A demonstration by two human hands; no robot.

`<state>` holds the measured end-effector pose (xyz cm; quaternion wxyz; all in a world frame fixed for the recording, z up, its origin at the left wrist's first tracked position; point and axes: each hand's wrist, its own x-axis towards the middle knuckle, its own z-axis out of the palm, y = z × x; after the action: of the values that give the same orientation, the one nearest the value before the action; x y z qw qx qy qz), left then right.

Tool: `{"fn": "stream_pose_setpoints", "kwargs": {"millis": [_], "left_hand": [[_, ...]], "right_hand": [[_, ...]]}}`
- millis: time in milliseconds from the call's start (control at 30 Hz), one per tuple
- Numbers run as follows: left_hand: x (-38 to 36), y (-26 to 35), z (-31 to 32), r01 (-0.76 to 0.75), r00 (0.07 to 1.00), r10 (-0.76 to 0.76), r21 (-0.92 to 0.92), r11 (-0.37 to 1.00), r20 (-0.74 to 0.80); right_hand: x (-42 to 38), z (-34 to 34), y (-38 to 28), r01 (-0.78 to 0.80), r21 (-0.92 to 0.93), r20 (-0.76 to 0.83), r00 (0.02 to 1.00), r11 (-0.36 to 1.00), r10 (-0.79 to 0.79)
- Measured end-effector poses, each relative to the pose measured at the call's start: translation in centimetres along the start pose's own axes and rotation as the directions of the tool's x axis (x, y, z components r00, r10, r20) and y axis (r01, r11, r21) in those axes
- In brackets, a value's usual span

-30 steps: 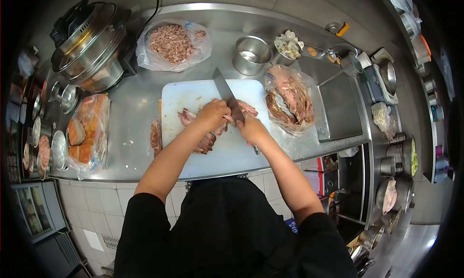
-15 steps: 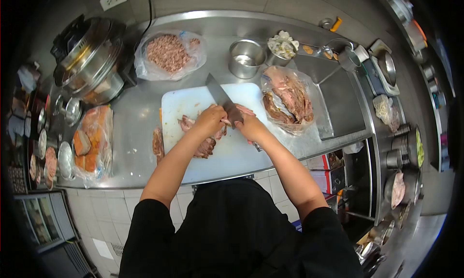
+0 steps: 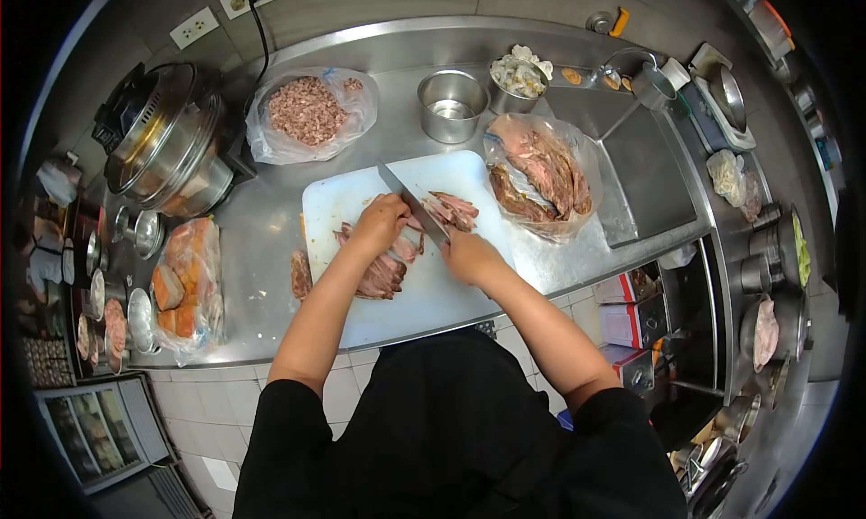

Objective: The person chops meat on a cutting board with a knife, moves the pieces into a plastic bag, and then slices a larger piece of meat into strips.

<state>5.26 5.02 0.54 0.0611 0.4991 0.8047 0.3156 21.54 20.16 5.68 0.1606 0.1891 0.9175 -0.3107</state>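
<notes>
i can't read any text, label, brand, number or sign from my view. the red and white boxes (image 3: 617, 325) on the shelf below the counter (image 3: 271, 293) come through too small for me to make out any lettering, and the bluish marks on the clear bag of minced meat (image 3: 271, 138) are too blurred for me to read.
</notes>
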Motion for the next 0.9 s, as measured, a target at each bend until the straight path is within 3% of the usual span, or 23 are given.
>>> {"fn": "stream_pose_setpoints", "kwargs": {"millis": [100, 167, 267, 400, 467, 500, 567, 700, 800, 867, 900], "left_hand": [[0.0, -0.2, 0.3, -0.013, 1.000, 0.013, -0.013, 1.000, 0.002], [0.1, -0.5, 0.2, 0.005, 1.000, -0.005, -0.020, 1.000, -0.004], [-0.3, -0.4, 0.6, 0.019, 0.999, -0.019, -0.007, 1.000, -0.032], [-0.6, -0.1, 0.5, 0.005, 0.997, -0.008, -0.026, 1.000, -0.083], [-0.5, -0.4, 0.4, -0.006, 0.996, 0.004, -0.020, 1.000, -0.094], [-0.8, -0.4, 0.3, -0.003, 0.997, 0.000, -0.039, 0.999, -0.078], [-0.4, -0.4, 0.0, -0.014, 0.997, 0.010, -0.050, 0.999, -0.077], [-0.7, -0.7, 0.3, 0.030, 0.992, -0.031, -0.003, 1.000, -0.125], [-0.8, -0.8, 0.7, 0.017, 0.991, -0.015, 0.016, 1.000, -0.136], [-0.5, -0.7, 0.7, 0.013, 0.992, -0.011, 0.021, 1.000, -0.124], [-0.4, -0.8, 0.7, -0.017, 0.991, 0.020, 0.026, 1.000, -0.133]], "right_hand": [[2.2, -1.0, -0.6, 0.094, -0.042, -0.130, 0.987, 0.995, -0.099], [2.1, -2.9, -2.5, 0.012, -0.033, 0.028, 1.000, 0.999, -0.011], [-0.8, -5.4, -3.5, -0.004, 0.012, 0.112, 0.994, 1.000, 0.003], [1.2, -1.7, -1.8, -0.082, 0.068, 0.150, 0.986, 0.994, 0.071], [3.9, 0.7, -0.3, 0.106, -0.010, -0.090, 0.990, 0.994, -0.106], [3.8, 0.3, -0.7, 0.106, -0.007, -0.092, 0.990, 0.994, -0.106], [3.8, -1.9, -1.9, 0.053, 0.011, -0.018, 0.998, 0.999, -0.053], [2.2, -3.3, -1.8, 0.099, 0.002, 0.006, 0.995, 0.995, -0.099], [0.9, -3.4, -2.8, -0.001, -0.041, 0.149, 0.989, 0.999, 0.007], [3.5, 0.2, -1.0, 0.101, -0.154, -0.040, 0.993, 0.983, -0.109], [3.8, -0.5, -1.3, 0.106, -0.157, -0.041, 0.993, 0.982, -0.114]]}}
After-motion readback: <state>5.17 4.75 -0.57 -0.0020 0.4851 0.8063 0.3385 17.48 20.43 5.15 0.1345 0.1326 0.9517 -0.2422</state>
